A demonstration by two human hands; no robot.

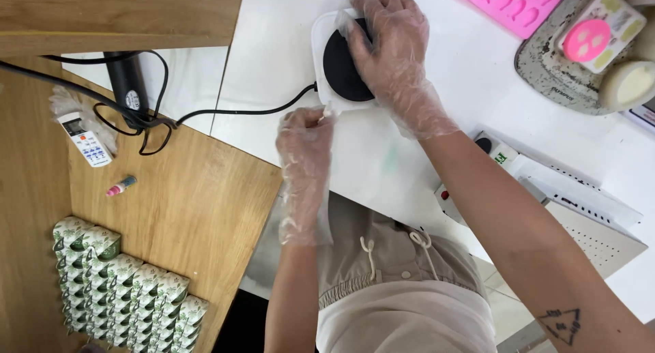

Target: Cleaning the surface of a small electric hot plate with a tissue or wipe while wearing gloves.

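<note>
White tabletop (pixel 437 107) fills the middle of the view, with a wooden shelf surface (pixel 184 196) lower on the left and a wooden panel across the top left corner. Near the table's far edge sits a small white square appliance with a round black plate (pixel 339 70) on top — a black cord (pixel 232 111) runs from its left side across to the wooden surface.

Both hands wear loose clear plastic gloves. The right hand (pixel 392 49) lies spread, palm down, over the right part of the black disc, fingers flat and not curled around anything. The left hand (pixel 305 155) is just below the appliance's near left corner, its fingertips pinched on a tiny white bit right at that corner; what the bit is cannot be made out. The two hands are apart, with the appliance's front edge between them.

On the wooden surface lie a white remote control (pixel 84 141), a small pink-capped tube (pixel 121 186) and, lower down, rows of green-and-white patterned packets (pixel 126 295). At the top right rest a pink silicone mould (pixel 508 2) and a worn grey tray (pixel 546 66) holding a pink-and-white item and a cream round block. A white device with a perforated panel (pixel 580 216) sits by the right forearm.
</note>
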